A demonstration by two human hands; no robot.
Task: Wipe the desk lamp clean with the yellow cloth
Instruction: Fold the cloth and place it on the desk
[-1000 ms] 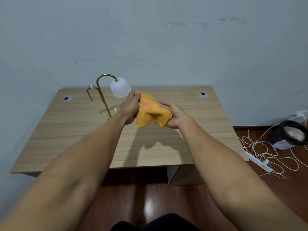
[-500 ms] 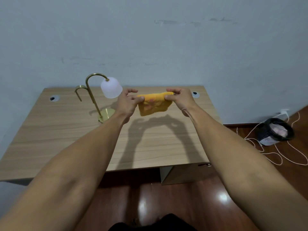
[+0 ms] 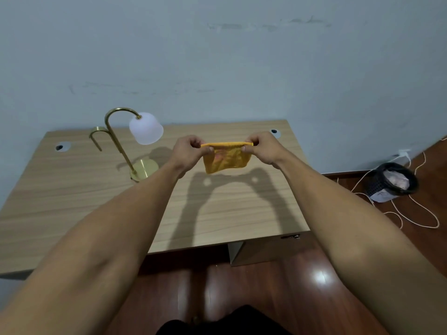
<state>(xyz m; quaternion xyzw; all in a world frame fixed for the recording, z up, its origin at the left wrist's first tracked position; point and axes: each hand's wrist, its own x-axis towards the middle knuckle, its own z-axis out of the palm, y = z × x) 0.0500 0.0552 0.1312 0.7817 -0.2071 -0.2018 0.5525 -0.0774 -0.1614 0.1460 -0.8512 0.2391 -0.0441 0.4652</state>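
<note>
The yellow cloth (image 3: 226, 157) hangs in the air above the table (image 3: 72, 197), its taut top edge running left to right, pinched between the left hand (image 3: 191, 152) and right hand (image 3: 262, 149). The desk lamp (image 3: 135, 141), brass with a white shade, stands left of both grips.

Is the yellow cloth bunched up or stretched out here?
Stretched out: the left hand and right hand pull the yellow cloth taut along its top edge.
</note>
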